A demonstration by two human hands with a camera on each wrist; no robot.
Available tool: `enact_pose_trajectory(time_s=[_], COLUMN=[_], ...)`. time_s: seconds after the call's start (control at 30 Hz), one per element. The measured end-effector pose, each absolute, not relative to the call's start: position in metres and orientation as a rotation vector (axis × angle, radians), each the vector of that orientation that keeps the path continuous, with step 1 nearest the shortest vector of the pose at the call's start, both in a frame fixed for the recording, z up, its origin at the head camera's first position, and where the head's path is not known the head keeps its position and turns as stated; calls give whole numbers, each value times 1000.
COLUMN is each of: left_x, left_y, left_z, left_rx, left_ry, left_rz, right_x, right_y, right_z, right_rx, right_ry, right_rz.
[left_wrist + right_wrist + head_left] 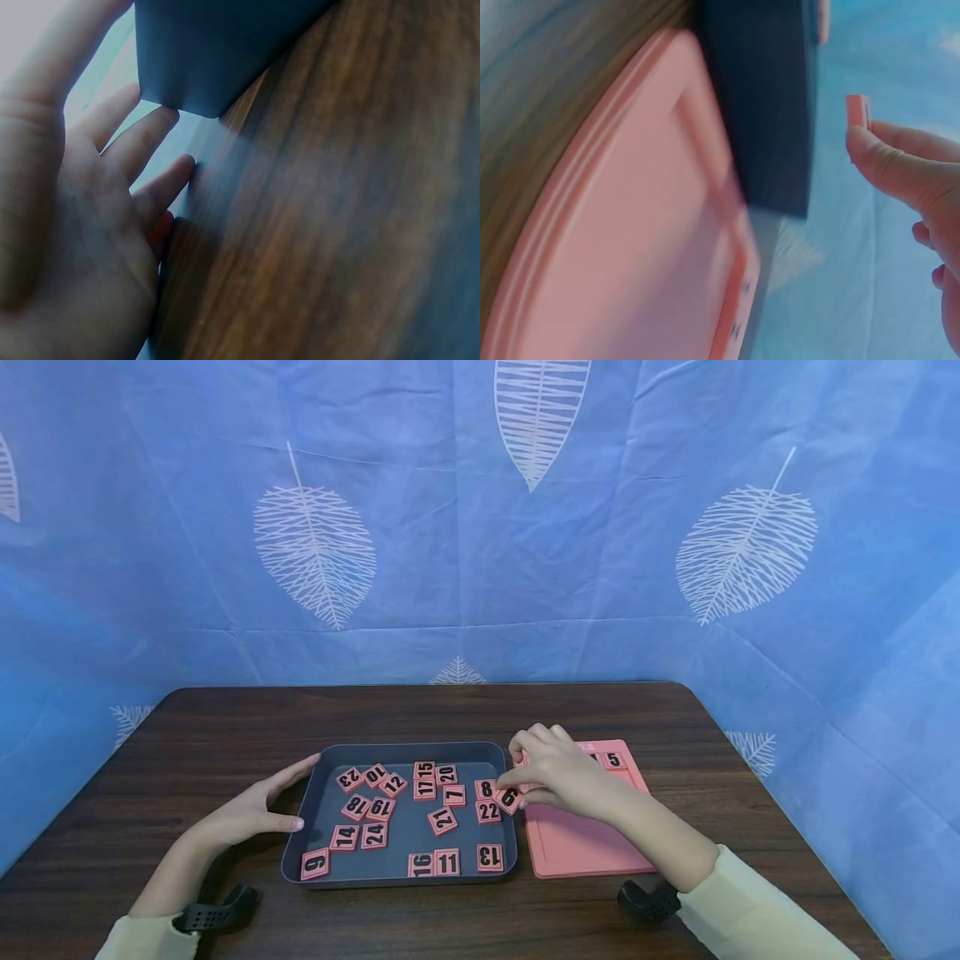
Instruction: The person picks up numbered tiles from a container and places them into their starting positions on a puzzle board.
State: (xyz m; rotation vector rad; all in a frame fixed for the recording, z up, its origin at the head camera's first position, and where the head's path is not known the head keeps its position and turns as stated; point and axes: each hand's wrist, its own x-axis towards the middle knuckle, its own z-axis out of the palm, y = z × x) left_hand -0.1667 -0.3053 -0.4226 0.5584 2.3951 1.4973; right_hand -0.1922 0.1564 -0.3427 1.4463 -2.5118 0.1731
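A person's right hand (558, 774) pinches a small pink tile (508, 800), its figure a 6 or a turned 9, at the right rim of a dark tray (411, 838); thumb and forefinger are closed to the tile's width, and in the right wrist view the piece juts past the fingertips, apart from the tray wall. The left hand (249, 814), at the tray's left side, has nothing in its grasp; its thumb rests at the left rim, while its spread, nearly straight fingers reach along the outside toward the tray's far left corner.

Inside the tray lie loose numbered tiles (424, 789), among them 23, 10 and 12 toward the far left; 15, 17 and 20 toward the far middle; 14 and 24 toward the near left; 16 and 11 side by side along the near wall; 8 and 22 close to the right wall. Just right of the tray, a pink board (577, 852) carries a tile marked 5 (614, 761) at its far edge, that row partly hidden by the right hand; a brown table (225, 718) extends beneath the tray, and a blue cloth (450, 568) with white leaf prints hangs beyond it.
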Motion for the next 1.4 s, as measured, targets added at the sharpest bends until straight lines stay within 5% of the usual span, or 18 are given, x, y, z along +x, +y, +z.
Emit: enact_pose_trajectory(time_s=[0.53, 1.4], left_x=[-169, -169], left_y=[-309, -308], left_z=[-426, -426], left_rx=[588, 566], left_ry=[2392, 2392], left_rz=[1495, 1497], right_x=[-225, -242], right_y=[209, 211], right_z=[-368, -388], right_rx=[1486, 1457], right_ry=[-2549, -2536], right_rz=[164, 190])
